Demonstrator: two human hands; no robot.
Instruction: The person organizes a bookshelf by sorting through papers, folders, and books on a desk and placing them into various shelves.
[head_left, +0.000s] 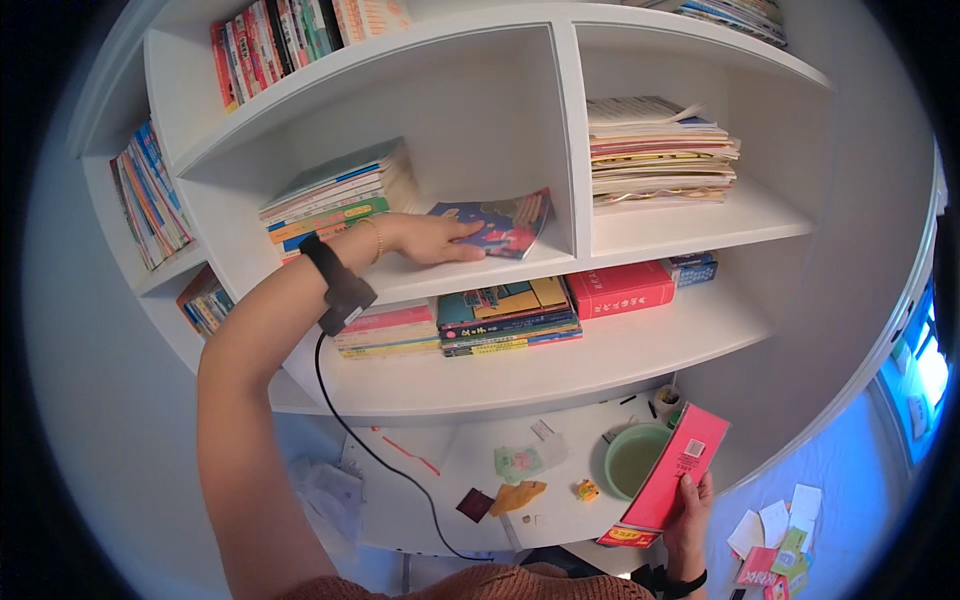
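Note:
My left hand (435, 238) reaches into the middle compartment of a white bookcase. It lies palm down on a thin blue illustrated booklet (495, 221), its thumb and fingers spread apart. Just left of the hand is a stack of books (337, 199), partly hidden by my forearm. Low at the right, my right hand (688, 499) grips a slim pink-red book (679, 469) with a printed code on its cover, held up at a slant. The book overlaps a green basin (634, 457) on the desk.
Piled papers (660, 154) fill part of the right compartment. Below stand stacked books (506, 319) and a thick red dictionary (621, 289). Scraps and a red pen-like stick (409, 452) lie on the white desk (420, 510). A black cable (375, 454) hangs from my left wrist. Cards (780, 544) lie scattered at lower right.

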